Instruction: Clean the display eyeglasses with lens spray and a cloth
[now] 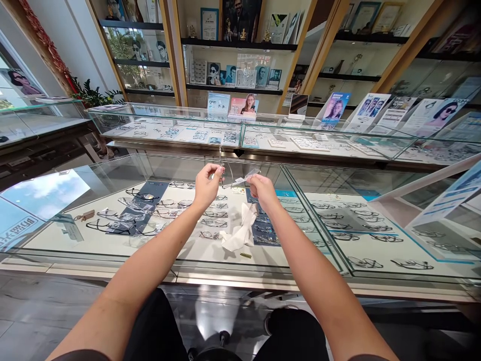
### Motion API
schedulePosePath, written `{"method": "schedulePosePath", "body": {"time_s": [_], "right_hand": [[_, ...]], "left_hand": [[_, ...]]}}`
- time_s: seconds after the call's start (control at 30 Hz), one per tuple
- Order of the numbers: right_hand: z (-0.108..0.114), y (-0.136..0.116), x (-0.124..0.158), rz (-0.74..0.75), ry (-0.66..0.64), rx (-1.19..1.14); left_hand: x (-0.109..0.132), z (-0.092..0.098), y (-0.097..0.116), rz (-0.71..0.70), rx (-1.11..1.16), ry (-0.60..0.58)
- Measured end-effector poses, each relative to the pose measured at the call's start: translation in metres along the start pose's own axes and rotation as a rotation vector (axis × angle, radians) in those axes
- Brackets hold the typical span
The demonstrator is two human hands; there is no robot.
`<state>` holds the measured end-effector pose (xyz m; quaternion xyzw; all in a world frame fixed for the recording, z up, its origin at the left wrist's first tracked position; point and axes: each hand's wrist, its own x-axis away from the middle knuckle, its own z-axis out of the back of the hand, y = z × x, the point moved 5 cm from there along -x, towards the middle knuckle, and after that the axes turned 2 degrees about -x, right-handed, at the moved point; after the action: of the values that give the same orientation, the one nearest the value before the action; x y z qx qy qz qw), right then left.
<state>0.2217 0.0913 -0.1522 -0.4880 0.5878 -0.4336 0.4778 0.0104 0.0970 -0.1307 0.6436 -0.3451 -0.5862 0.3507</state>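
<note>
My left hand (206,184) is pinched on a thin-framed pair of glasses (226,173), held up above the glass counter (112,175). My right hand (262,189) is closed on a small clear plastic piece (246,176) at the glasses' other side. A crumpled white cloth (240,231) lies on the counter top just below my right wrist. A small gold-coloured bit (246,255) lies near the cloth.
Inside the display case (158,210) lie several rows of spectacle frames. A second glass case (244,133) stands behind, with posters and shelves (236,45) beyond. A slanted sign (447,200) sits at the right. My knees and a stool base show below.
</note>
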Motion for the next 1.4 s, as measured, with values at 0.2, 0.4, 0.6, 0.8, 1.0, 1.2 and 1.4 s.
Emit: {"method": "schedulePosePath", "body": {"time_s": [0.2, 0.4, 0.6, 0.8, 1.0, 1.2, 1.4], "right_hand": [[-0.002, 0.007, 0.001, -0.056, 0.041, -0.046], [-0.01, 0.013, 0.006, -0.041, 0.122, -0.141], [-0.012, 0.014, 0.01, -0.061, 0.177, -0.136], [-0.003, 0.008, 0.011, -0.163, 0.147, 0.155], [-0.027, -0.009, 0.022, 0.114, -0.143, 0.25], [-0.045, -0.011, 0.042, 0.202, -0.222, 0.462], [-0.039, -0.016, 0.041, 0.276, -0.099, 0.57]], "left_hand": [[0.004, 0.004, 0.001, -0.03, -0.061, 0.083], [0.005, 0.005, -0.006, 0.011, 0.003, 0.152], [0.004, 0.004, -0.02, 0.104, 0.073, 0.148], [0.008, 0.005, -0.003, -0.043, -0.199, 0.09], [0.013, 0.003, 0.015, -0.22, -0.327, 0.108], [0.019, -0.004, 0.022, -0.394, -0.395, 0.065], [0.02, -0.004, 0.023, -0.442, -0.419, 0.074]]}}
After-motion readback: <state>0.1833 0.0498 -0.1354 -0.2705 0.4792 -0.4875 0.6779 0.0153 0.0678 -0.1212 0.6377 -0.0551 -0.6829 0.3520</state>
